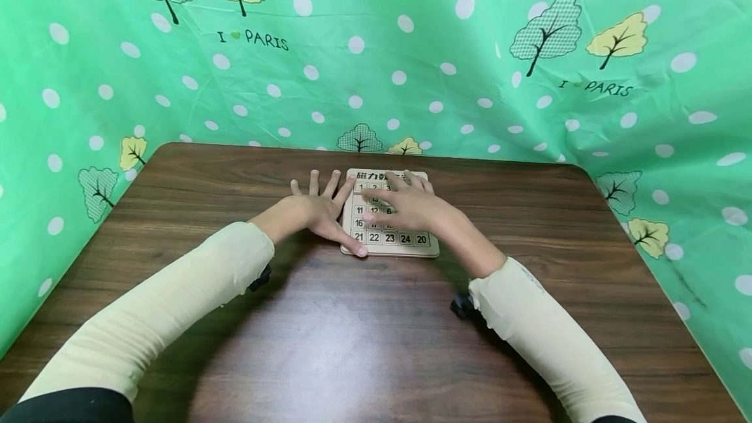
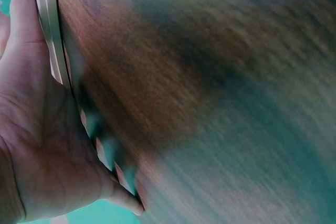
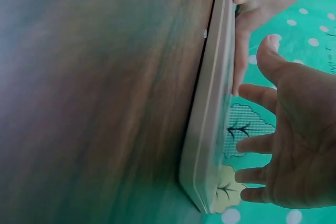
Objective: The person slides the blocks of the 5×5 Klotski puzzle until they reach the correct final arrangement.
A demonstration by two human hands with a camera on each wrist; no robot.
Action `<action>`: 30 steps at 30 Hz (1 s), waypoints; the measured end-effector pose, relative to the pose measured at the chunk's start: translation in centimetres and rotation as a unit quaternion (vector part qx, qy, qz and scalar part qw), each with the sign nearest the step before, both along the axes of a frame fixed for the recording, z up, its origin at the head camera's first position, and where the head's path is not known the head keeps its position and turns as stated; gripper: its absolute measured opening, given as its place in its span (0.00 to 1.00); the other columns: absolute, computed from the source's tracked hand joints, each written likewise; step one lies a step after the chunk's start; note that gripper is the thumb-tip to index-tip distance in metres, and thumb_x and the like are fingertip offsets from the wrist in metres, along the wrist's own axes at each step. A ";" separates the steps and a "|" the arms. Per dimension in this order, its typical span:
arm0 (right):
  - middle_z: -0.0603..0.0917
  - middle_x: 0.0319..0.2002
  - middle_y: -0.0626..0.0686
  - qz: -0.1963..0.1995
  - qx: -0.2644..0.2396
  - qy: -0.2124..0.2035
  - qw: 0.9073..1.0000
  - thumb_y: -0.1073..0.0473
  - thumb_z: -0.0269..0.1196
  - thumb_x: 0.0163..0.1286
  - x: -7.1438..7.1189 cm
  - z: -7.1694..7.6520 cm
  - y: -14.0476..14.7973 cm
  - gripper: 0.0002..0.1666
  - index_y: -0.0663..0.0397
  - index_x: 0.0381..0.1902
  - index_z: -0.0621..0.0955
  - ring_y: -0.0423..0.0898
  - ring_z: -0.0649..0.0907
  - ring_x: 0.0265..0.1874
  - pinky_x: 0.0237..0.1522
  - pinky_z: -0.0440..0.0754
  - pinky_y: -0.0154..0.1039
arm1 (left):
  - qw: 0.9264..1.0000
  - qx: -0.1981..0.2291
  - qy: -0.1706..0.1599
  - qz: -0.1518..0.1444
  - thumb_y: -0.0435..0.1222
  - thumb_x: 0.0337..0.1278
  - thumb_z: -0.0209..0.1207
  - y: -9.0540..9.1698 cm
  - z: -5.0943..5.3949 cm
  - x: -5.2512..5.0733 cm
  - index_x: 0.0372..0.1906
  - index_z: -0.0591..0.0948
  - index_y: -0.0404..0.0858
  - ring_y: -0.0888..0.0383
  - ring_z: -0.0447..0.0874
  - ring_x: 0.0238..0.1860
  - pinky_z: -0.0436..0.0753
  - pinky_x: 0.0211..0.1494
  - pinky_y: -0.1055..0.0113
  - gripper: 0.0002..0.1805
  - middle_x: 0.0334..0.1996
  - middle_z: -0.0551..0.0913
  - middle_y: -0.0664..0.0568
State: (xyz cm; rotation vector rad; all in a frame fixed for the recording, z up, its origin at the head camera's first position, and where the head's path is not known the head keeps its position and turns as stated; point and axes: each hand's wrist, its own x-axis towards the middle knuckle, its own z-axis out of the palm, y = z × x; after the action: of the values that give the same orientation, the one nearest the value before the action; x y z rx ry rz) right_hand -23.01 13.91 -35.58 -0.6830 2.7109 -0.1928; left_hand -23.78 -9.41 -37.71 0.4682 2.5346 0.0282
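Note:
A light wooden board [image 1: 405, 250] with numbered square tiles lies flat on the dark table. At its left edge is my left hand [image 1: 320, 211], fingers spread, with the thumb on the lower left corner and the index finger along the upper left. My right hand [image 1: 411, 207] is over the board's middle with its fingers apart, covering several tiles. In the right wrist view, my right hand [image 3: 304, 135] is held off the board's face [image 3: 210, 108], holding nothing. The left wrist view shows my left palm [image 2: 47, 129] beside the board's edge [image 2: 50, 24].
The brown wood-grain table [image 1: 329, 344] extends around the board on all sides. Behind it and at both sides hangs a green curtain [image 1: 411, 103] with white dots and printed trees. Dark straps [image 1: 462, 305] show under the sleeves.

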 end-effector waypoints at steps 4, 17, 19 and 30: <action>0.48 0.94 0.65 0.006 -0.010 0.008 1.000 0.24 0.55 0.85 1.4 0.7 1.8 0.43 0.25 0.90 0.66 0.79 0.45 0.91 0.89 0.42 0.80 | 1.000 -0.002 -0.001 0.003 0.91 0.37 0.63 -0.1 0.1 -0.1 0.89 0.15 0.57 0.26 0.10 0.89 0.29 0.84 0.14 0.92 0.91 0.13 0.43; 0.51 0.93 0.67 -0.011 -0.011 0.017 1.000 0.26 0.57 0.85 3.0 1.0 5.7 0.40 0.29 0.87 0.72 0.78 0.47 0.91 0.87 0.43 0.82 | 1.000 0.007 -0.007 0.003 0.95 0.28 0.62 0.0 -0.1 -0.1 0.88 0.14 0.59 0.27 0.07 0.88 0.26 0.84 0.14 0.96 0.91 0.12 0.45; 0.50 0.93 0.66 -0.010 -0.012 0.016 1.000 0.26 0.58 0.84 2.9 0.8 5.5 0.41 0.28 0.87 0.72 0.78 0.47 0.91 0.88 0.43 0.82 | 1.000 0.007 -0.007 0.002 0.95 0.28 0.62 0.0 0.0 -0.1 0.88 0.14 0.59 0.27 0.08 0.88 0.26 0.84 0.14 0.96 0.91 0.12 0.45; 0.53 0.93 0.65 0.015 -0.011 0.009 1.000 0.23 0.57 0.83 1.2 0.0 2.0 0.41 0.25 0.87 0.71 0.79 0.49 0.91 0.88 0.46 0.81 | 1.000 -0.005 -0.008 0.001 0.91 0.38 0.63 0.1 0.1 -0.1 0.88 0.15 0.57 0.25 0.09 0.88 0.26 0.83 0.14 0.92 0.90 0.12 0.43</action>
State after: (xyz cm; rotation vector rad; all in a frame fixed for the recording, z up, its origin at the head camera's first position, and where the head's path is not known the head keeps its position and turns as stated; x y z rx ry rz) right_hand -21.86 15.89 -35.62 -0.7339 2.7171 -0.2097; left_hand -23.89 -9.28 -37.63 0.4606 2.5186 0.0190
